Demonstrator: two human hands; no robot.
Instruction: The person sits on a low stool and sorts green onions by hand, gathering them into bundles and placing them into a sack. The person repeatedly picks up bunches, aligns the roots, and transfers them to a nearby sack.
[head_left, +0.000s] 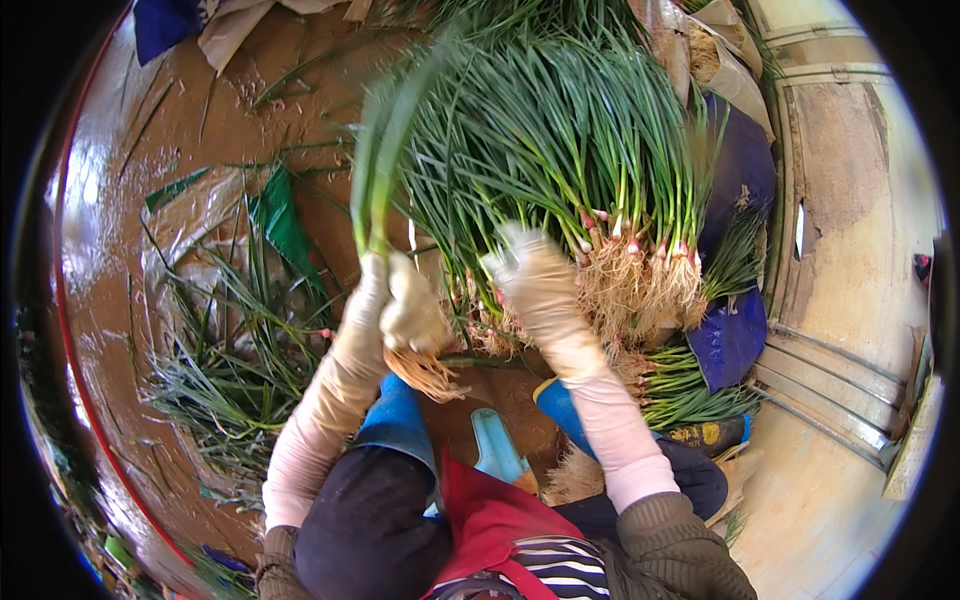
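Upright in my gloved left hand (401, 304) is a small bunch of green-leaved allium plants (375, 172), its leaves pointing up and its tan roots hanging below the fist. My gloved right hand (525, 266) is at the edge of a large pile of the same plants (570, 127), near their stems; motion blur hides whether its fingers hold any. The pile has long green leaves, pinkish-white bulbs and matted tan roots (637, 285).
Loose green leaves (240, 360) lie on plastic at the left on the wet brown floor (187, 127). A light-blue plastic object (495, 446) stands between the blue boots. More bundled plants (697, 390) and blue sheeting (731, 337) are at the right, beside a worn wall panel (847, 172).
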